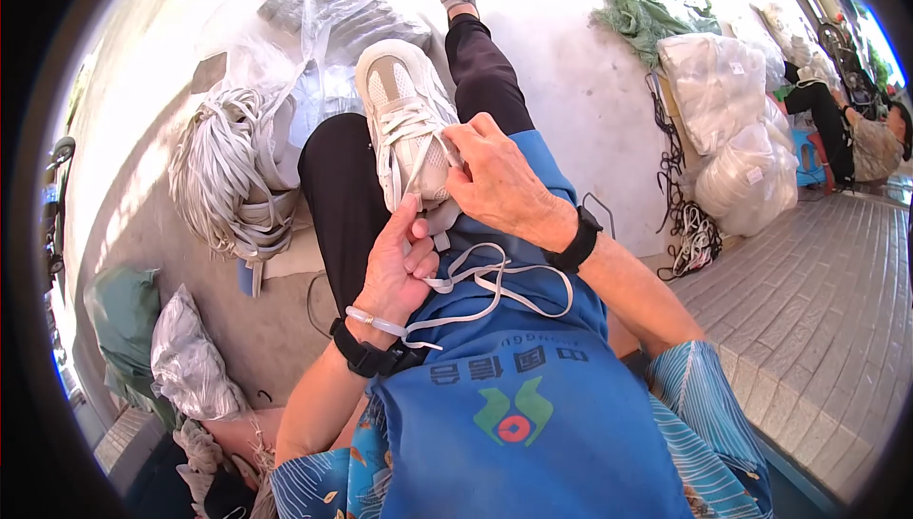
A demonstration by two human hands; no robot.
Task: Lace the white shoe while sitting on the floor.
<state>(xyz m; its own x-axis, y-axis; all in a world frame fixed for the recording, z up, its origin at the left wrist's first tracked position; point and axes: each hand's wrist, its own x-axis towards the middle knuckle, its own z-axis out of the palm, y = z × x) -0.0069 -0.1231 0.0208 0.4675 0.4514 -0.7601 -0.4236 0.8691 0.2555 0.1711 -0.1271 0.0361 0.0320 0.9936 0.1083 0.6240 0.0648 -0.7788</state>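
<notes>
A white and beige mesh sneaker (385,91) rests on my lap, its toe pointing away from me. White shoelace (496,277) is threaded across its upper, and the loose length lies in loops over my blue apron (533,348). My left hand (395,267) pinches the lace between thumb and forefinger at the shoe's near end; its other fingers are curled. On the right side of the shoe, my right hand (504,182) has bent fingers closed on lace by the eyelets. Its fingertips are partly hidden against the shoe.
A large bundle of pale laces (233,172) hangs at the left, beside plastic-wrapped grey packs (333,20). Green and silver bags (195,357) lie lower left. At the right are clear plastic bags (747,182), dark cords (670,158), green netting (651,6) and a seated person (870,144).
</notes>
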